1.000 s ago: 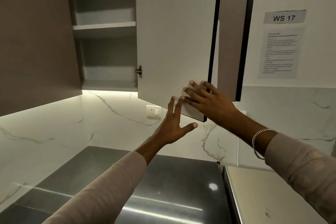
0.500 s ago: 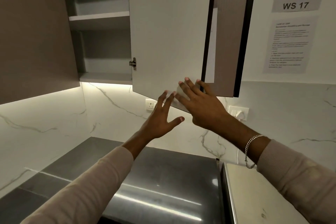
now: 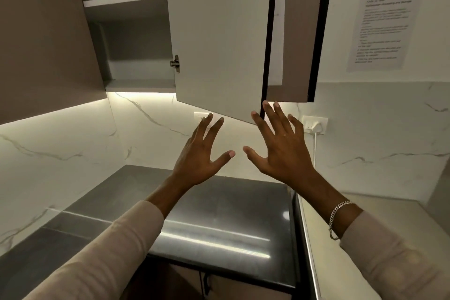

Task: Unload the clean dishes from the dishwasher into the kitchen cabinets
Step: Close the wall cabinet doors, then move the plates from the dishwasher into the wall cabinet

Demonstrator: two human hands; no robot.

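Observation:
An upper wall cabinet stands open, with bare grey shelves showing inside. Its pale door swings out toward me, dark edge on the right. My left hand is raised below the door's lower edge, fingers spread, holding nothing. My right hand is up beside it, fingers spread, its fingertips just under the door's bottom corner and apart from it. No dishes and no dishwasher are in view.
A dark polished countertop lies below my arms, with a pale surface to its right. Marble backsplash carries two wall sockets, one with a white plug and cord. A closed brown cabinet hangs at left. Paper notices are on the right wall.
My right hand has come off the door's lower corner and dropped just below it. Both hands have spread open side by side. The view has tilted down, showing more countertop.

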